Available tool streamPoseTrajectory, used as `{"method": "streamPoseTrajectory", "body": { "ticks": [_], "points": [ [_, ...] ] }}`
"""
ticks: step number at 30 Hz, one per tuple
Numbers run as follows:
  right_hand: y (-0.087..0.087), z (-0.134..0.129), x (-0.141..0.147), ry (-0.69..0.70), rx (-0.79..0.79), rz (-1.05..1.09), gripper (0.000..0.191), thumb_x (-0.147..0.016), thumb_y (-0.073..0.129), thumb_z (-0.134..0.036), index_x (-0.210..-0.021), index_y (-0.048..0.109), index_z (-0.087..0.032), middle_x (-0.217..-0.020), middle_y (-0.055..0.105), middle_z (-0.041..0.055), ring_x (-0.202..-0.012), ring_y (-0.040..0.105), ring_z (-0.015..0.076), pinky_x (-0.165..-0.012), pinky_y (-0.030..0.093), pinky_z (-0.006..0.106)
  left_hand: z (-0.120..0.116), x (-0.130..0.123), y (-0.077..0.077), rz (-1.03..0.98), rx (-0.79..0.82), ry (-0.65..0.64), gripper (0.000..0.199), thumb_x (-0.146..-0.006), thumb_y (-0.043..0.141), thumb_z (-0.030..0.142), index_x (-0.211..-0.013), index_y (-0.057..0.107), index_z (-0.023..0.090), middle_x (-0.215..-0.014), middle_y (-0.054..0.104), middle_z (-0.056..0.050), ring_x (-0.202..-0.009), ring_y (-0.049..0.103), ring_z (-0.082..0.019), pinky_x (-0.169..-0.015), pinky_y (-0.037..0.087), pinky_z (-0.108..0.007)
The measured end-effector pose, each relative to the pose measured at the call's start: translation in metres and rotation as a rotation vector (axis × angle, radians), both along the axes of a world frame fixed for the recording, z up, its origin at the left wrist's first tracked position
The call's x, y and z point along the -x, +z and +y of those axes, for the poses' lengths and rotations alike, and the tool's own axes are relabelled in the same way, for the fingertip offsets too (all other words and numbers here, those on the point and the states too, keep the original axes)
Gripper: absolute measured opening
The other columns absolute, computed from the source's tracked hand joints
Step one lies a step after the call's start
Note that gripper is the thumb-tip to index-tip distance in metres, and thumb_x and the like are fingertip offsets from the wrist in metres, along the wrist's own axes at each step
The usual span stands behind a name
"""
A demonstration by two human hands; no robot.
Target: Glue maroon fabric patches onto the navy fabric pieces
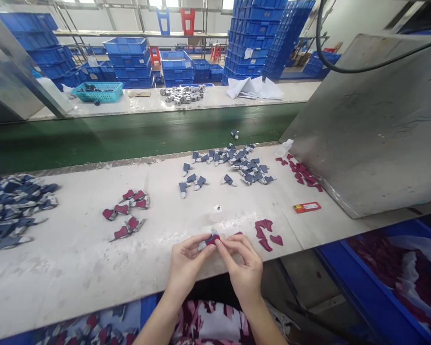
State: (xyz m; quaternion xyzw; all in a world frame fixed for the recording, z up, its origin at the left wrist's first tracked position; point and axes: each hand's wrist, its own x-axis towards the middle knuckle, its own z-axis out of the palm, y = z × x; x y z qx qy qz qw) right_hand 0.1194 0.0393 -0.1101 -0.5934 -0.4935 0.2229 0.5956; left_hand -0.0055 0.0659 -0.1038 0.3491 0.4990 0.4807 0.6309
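Observation:
Over the near edge of the white table, my left hand [188, 256] and my right hand [242, 263] both pinch one small plastic part [211, 240], grey-blue and white with a dark red piece on it. The fingertips hide much of it. Just beyond stands a small white bottle [216, 214] with a dark tip. To the right of my right hand lie several loose dark red pieces [264, 230]. Left of my hands sit several parts with red pieces on them [124, 211]. Farther back is a spread of grey-blue and white parts [244, 165].
A big heap of blue and white parts [14, 206] covers the table's left. More red pieces [303, 173] and a small red-yellow packet [307, 207] lie right, beside a metal panel [377, 120]. A green belt [147, 134] runs behind. Blue bins [380, 282] flank the table below.

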Motion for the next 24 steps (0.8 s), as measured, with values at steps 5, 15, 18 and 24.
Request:
{"method": "streamPoseTrajectory", "body": {
  "ticks": [5, 15, 18, 24],
  "points": [
    [-0.003, -0.001, -0.003, 0.035, -0.005, 0.051, 0.007, -0.084, 0.074, -0.025, -0.079, 0.079, -0.023, -0.079, 0.063, 0.0037, -0.072, 0.063, 0.0143, -0.058, 0.055, 0.023, 0.0, 0.0, 0.007, -0.012, 0.018, -0.022, 0.032, -0.06, 0.092, 0.031, -0.085, 0.081, 0.015, -0.084, 0.082, -0.008, -0.082, 0.079, -0.026, -0.076, 0.065, -0.027],
    [-0.003, 0.005, -0.027, 0.424, 0.25, 0.472, 0.019, -0.082, 0.076, -0.037, -0.094, 0.079, -0.024, -0.094, 0.069, 0.0062, -0.087, 0.067, 0.0195, -0.071, 0.06, 0.029, 0.0, 0.003, 0.024, -0.042, 0.054, -0.127, 0.027, -0.059, 0.092, 0.026, -0.08, 0.081, 0.016, -0.083, 0.082, -0.007, -0.078, 0.079, -0.024, -0.075, 0.066, -0.027],
    [-0.003, 0.004, -0.021, 0.389, 0.184, 0.475, 0.013, -0.082, 0.076, -0.033, -0.091, 0.079, -0.025, -0.09, 0.068, 0.0047, -0.085, 0.066, 0.0181, -0.072, 0.059, 0.028, 0.0, 0.004, 0.026, -0.028, 0.067, -0.131, 0.025, -0.059, 0.091, 0.024, -0.081, 0.082, 0.016, -0.085, 0.082, -0.007, -0.08, 0.079, -0.023, -0.075, 0.065, -0.025],
    [-0.002, 0.003, -0.015, 0.325, 0.126, 0.435, 0.009, -0.084, 0.075, -0.029, -0.091, 0.079, -0.025, -0.091, 0.068, 0.0044, -0.084, 0.066, 0.0171, -0.072, 0.058, 0.027, -0.002, 0.002, 0.025, -0.044, 0.049, -0.109, 0.027, -0.061, 0.091, 0.027, -0.083, 0.081, 0.016, -0.087, 0.082, -0.008, -0.082, 0.079, -0.025, -0.078, 0.065, -0.027]
  ]
}}
